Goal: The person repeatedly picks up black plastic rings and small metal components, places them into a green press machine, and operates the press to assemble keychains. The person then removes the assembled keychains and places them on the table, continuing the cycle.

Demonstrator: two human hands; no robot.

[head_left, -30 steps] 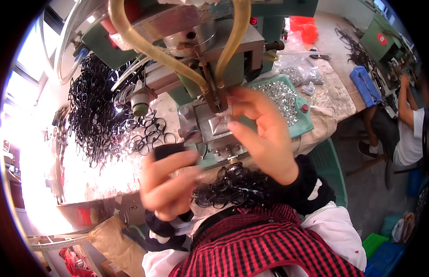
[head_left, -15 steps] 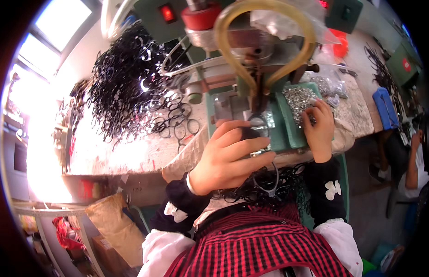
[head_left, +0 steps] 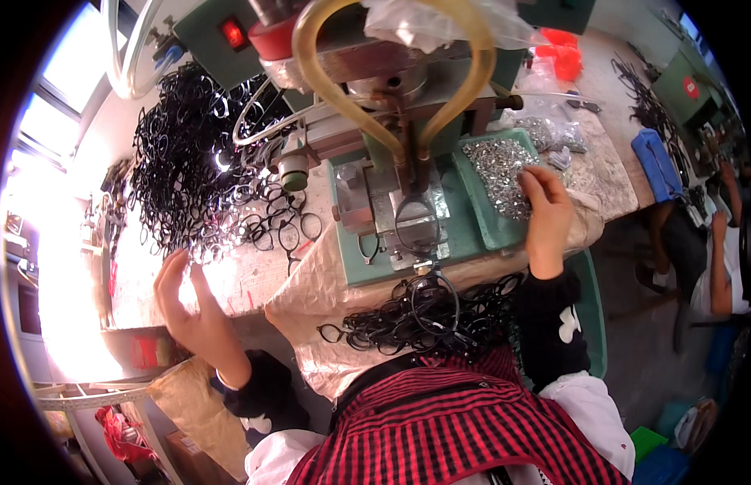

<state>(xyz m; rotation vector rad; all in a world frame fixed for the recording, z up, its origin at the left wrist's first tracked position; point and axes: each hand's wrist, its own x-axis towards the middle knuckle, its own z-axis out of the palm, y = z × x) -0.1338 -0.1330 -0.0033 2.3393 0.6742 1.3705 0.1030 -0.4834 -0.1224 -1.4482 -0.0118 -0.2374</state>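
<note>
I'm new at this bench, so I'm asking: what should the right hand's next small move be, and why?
Probably to pinch one small, shiny silver piece from the green rectangular plastic tray: the bare right hand has its fingertips at those pieces, and a black round-rimmed frame sits at the green-and-grey metal machine.

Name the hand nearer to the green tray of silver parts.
Right. The right hand is at the green tray, over its right edge; the left hand is far to the tray's left, near the black ring pile.
</note>
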